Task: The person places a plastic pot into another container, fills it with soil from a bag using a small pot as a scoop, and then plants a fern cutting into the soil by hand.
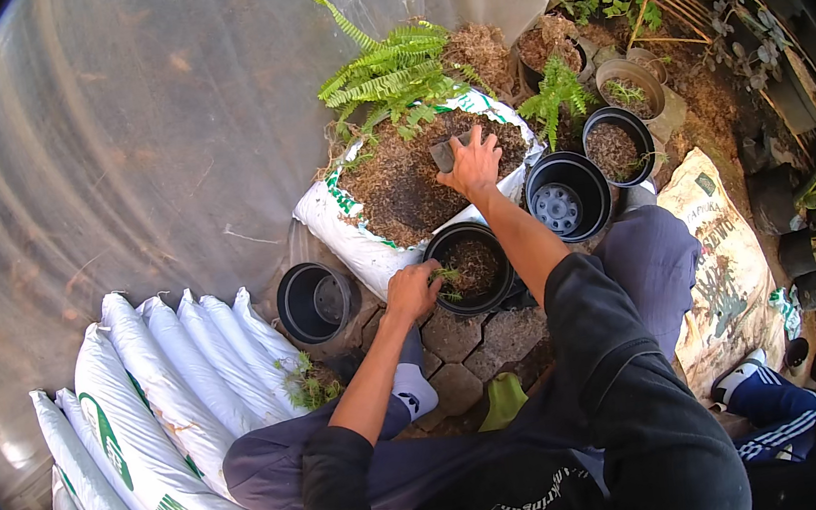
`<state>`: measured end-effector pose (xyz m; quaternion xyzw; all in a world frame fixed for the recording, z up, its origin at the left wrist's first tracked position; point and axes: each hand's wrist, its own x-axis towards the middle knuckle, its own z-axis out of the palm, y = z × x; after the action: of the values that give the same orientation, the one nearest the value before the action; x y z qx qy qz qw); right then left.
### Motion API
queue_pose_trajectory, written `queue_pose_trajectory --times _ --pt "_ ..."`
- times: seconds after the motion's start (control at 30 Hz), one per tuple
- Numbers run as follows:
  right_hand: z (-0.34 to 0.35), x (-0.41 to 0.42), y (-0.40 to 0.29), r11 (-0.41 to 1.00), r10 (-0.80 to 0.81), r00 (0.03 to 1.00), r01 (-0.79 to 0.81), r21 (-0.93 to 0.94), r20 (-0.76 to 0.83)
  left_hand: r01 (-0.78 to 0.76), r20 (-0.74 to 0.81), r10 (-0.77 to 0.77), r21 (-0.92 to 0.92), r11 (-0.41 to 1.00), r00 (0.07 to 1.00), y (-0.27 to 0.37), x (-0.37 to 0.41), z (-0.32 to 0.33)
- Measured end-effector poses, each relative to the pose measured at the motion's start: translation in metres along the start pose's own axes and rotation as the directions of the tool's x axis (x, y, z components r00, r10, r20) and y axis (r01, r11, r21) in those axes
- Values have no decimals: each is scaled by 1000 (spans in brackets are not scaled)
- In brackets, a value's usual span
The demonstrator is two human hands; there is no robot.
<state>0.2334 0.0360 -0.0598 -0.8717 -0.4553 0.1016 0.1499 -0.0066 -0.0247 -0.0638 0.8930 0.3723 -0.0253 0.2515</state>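
My left hand [412, 292] grips the left rim of a black plastic pot [508, 285]. Inside that pot are brown soil [473, 266] and a small green seedling [449, 284], which leans by my fingertips. Farther forward, my right hand [474, 162] reaches into an open white sack [347, 250] of brown potting mix [401, 195]. Between its thumb and fingers is a small dark grey scoop-like piece [444, 155], partly covered by the hand and resting at the mix. The piece's exact kind is unclear.
Empty black pots stand left [314, 303] and right [567, 197]; a soil-filled pot [618, 148] sits beyond. A fern [394, 68] overhangs the sack. White filled sacks [168, 403] lie left, a stained sack [722, 264] right. Another person's leg [773, 410] is at lower right.
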Motion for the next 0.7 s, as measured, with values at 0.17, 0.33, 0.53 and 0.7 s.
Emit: queue_pose_trajectory --times 0.17,0.33,0.53,0.7 --pt "6 -1 6 996 -94 995 94 2 18 191 267 -133 -205 960 954 15 15 -44" --pt "8 -14 -14 965 -194 939 234 -115 285 293 305 -206 -274 916 930 13 15 -50" --pt "16 -7 2 972 -211 941 231 -46 263 441 430 -254 -421 793 866 2 19 -32" --pt "15 -11 2 972 -215 941 231 -32 261 299 208 -225 -463 834 952 8 13 -23"
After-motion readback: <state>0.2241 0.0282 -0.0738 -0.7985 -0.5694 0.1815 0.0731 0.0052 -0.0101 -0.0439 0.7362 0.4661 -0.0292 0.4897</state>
